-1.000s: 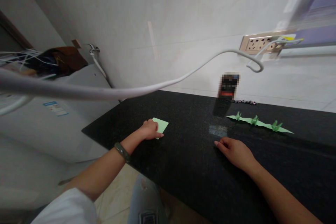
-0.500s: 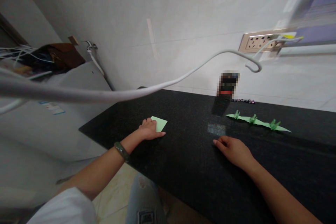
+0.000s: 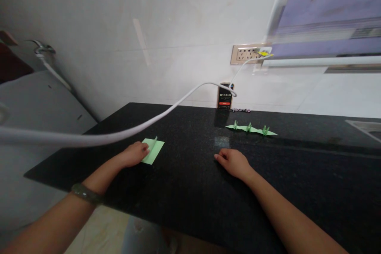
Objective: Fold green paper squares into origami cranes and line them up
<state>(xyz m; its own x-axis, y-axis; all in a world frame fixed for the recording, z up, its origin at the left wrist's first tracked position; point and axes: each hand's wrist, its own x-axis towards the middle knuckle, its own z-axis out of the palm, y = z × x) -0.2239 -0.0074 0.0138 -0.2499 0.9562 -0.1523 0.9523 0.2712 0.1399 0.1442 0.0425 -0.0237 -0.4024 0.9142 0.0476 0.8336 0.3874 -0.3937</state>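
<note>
Since half a second ago the view has swung to the right, and I see now more of the black speckled stone worktop (image 3: 193,190). A long white cable (image 3: 154,117) hangs across its left part. At the back edge stands a small black timer (image 3: 225,97), and in front of it lie three green folded paper cranes (image 3: 249,128). Near the front left corner, my left hand (image 3: 132,154) curls loosely on a pale green square paper sheet (image 3: 153,151), lifting one edge. My right hand (image 3: 233,162) rests half-closed and empty. I judge the cable could sweep the sheet away.
</note>
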